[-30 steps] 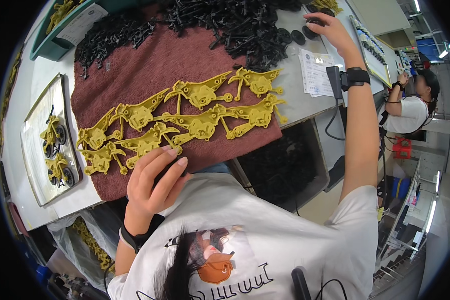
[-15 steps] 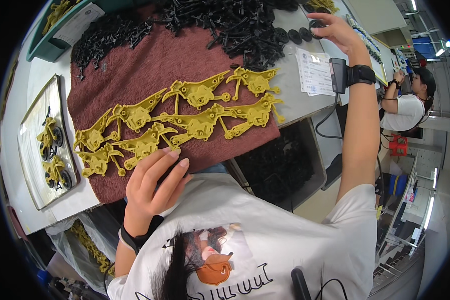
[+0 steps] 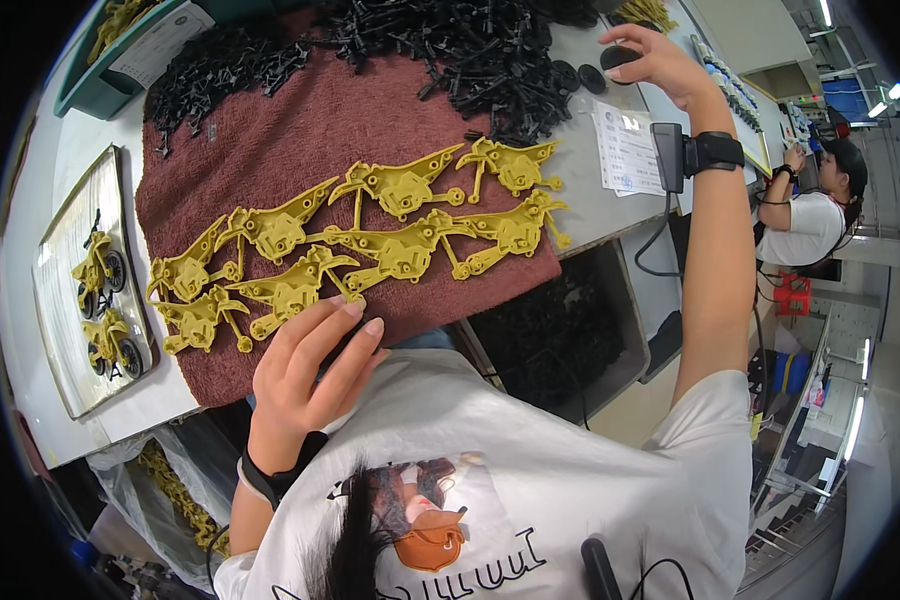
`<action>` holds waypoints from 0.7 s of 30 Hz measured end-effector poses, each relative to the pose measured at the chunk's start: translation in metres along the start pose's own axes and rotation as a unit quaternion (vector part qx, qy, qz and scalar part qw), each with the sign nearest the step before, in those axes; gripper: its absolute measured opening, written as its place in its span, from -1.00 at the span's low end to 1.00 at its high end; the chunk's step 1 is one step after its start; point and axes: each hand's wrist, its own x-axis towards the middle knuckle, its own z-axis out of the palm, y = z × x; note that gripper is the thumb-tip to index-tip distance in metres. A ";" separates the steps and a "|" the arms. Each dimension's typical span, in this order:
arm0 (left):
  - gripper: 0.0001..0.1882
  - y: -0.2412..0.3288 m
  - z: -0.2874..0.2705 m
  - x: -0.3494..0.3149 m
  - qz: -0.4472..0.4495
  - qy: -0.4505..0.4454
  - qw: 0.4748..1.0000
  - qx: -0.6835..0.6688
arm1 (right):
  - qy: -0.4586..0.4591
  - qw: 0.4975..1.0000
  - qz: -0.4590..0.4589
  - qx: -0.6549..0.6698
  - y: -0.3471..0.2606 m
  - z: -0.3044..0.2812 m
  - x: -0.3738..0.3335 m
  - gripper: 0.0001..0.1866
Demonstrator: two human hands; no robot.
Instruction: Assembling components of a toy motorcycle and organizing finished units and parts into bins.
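My right hand (image 3: 670,72) reaches to the far right, its thumb and fingers pinching a black toy wheel (image 3: 620,57). Beside it on the table lie more black wheels (image 3: 591,79). Near the front edge of the towel, my left hand (image 3: 310,365) is curled, with a dark piece (image 3: 340,345) mostly hidden under its fingers. Its fingertips are next to the lower row of yellow toy motorcycle bodies (image 3: 295,288). A second row of yellow bodies (image 3: 395,190) lies just beyond.
A maroon towel (image 3: 270,130) covers the table under heaped small black parts (image 3: 470,60). To the left, a tray (image 3: 80,375) holds two assembled toy motorcycles (image 3: 100,265). Papers (image 3: 625,150) lie at right. A dark-filled bin (image 3: 635,330) stands below; another person (image 3: 805,215) sits farther right.
My right hand has shifted slightly left and now lifts a black wheel away from the row on the table. My left hand has barely moved.
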 end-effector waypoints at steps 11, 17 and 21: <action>-0.58 0.000 0.001 0.001 -0.004 0.004 1.000 0.016 | -0.072 0.981 -0.019 -0.177 -0.016 0.015 0.012 -0.49; -0.58 0.001 -0.001 0.000 -0.004 0.001 1.000 0.024 | -0.065 0.991 -0.116 -0.017 -0.033 0.024 0.000 -0.46; -0.58 0.000 0.000 0.000 0.001 0.002 1.000 0.020 | -0.109 0.989 -0.067 -0.075 -0.031 0.029 0.002 -0.53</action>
